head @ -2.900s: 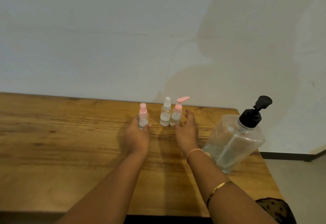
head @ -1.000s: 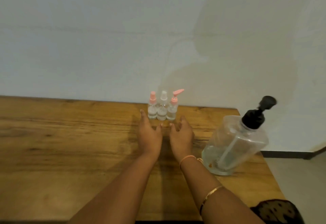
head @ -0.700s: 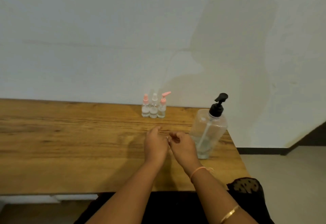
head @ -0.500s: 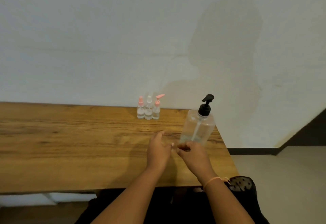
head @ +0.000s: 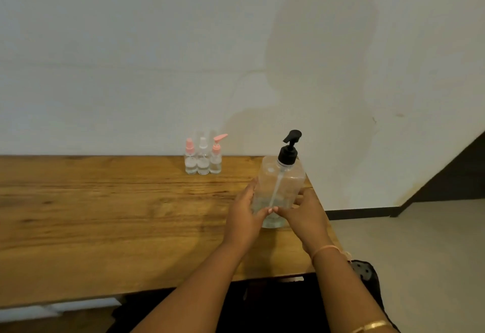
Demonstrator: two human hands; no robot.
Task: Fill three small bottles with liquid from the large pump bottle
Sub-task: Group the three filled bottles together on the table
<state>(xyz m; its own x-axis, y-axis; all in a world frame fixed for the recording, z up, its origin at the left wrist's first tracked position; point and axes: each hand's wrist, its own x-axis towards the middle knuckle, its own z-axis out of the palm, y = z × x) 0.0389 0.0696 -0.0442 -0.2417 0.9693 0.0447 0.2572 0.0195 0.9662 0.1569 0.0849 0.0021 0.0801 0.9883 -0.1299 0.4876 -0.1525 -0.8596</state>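
Note:
The large clear pump bottle with a black pump head stands upright near the right end of the wooden table. My left hand holds its left side and my right hand holds its right side, thumbs meeting in front of its base. Three small clear bottles stand touching in a row at the table's back edge by the wall: one with a pink spray cap, a clear-capped one, and one with a pink pump cap. Each holds clear liquid.
A white wall rises right behind the table. The table's right edge lies just past the pump bottle, with pale floor and a dark skirting board beyond. The front edge runs below my forearms.
My hands left the three small bottles grouped at the back, drew back toward me, then moved right and took hold of the pump bottle. The camera pulled back and turned.

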